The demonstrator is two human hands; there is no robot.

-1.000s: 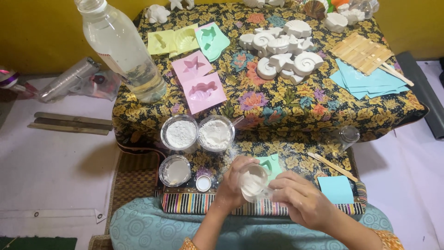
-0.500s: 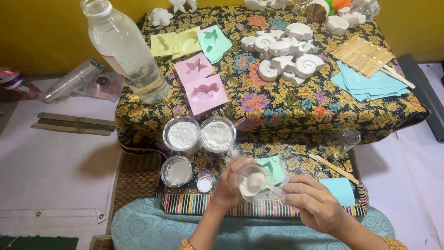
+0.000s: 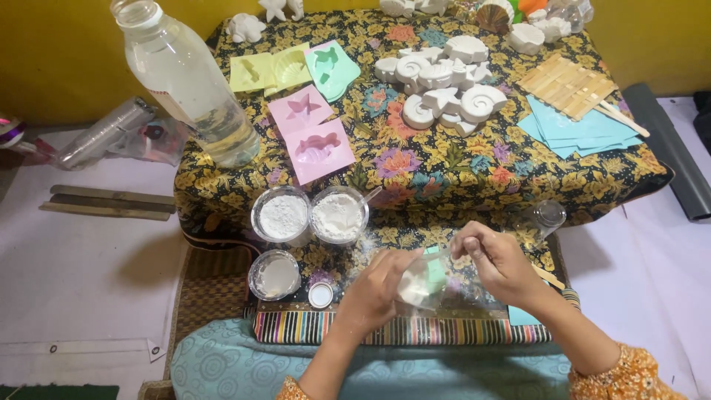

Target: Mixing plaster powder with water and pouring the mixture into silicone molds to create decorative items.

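Observation:
My left hand [image 3: 374,292] grips a small clear plastic cup [image 3: 416,284] holding white powder or paste, tilted toward the right, low over the near edge of the floral-cloth table [image 3: 415,167]. My right hand [image 3: 498,261] is pinched shut just right of the cup, on what looks like a thin stick reaching into it. Two clear cups of white powder [image 3: 281,216] [image 3: 338,215] stand side by side just left of the hands. A third cup [image 3: 275,274] and a small white-capped jar [image 3: 321,294] sit nearer me.
A large water bottle [image 3: 189,81] stands at the table's left. Pink [image 3: 312,133], yellow and green moulds lie behind the cups. White plaster shell casts [image 3: 443,89] are piled mid-table. Wooden sticks [image 3: 566,85] on blue paper sheets [image 3: 585,130] lie right. A small glass jar [image 3: 546,216] stands near my right hand.
My right hand has risen from below the cup to its right side and pinched shut. The left hand tilted the cup further toward it.

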